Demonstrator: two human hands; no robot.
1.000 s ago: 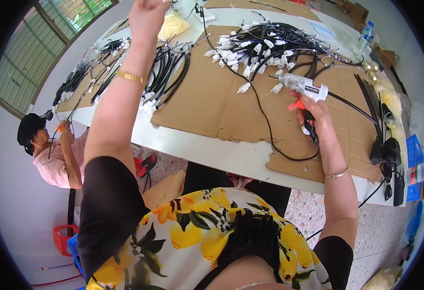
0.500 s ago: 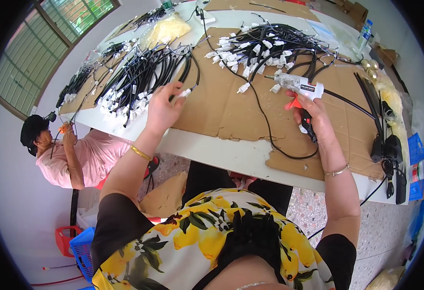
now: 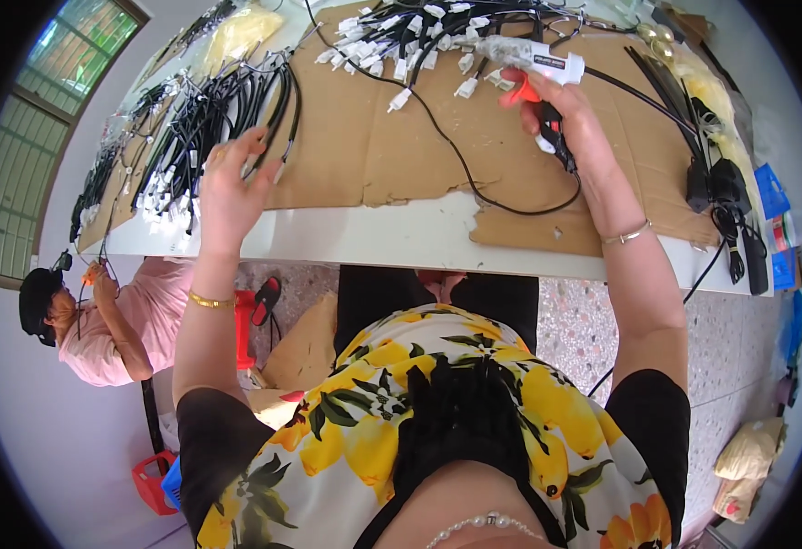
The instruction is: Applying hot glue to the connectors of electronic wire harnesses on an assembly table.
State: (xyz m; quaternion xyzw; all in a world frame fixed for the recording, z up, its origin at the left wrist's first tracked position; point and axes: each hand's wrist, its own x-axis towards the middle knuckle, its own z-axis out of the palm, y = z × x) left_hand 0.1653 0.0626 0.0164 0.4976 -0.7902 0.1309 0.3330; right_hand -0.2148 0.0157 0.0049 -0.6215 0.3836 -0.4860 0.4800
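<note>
Cable pile on cardboard partly cut off. Your right hand grips glue gun; left hand half-curled, hold on cable unclear.

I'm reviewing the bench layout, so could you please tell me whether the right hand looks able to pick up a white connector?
Probably not: the right hand grips the glue gun, though white connectors lie close by.
</note>
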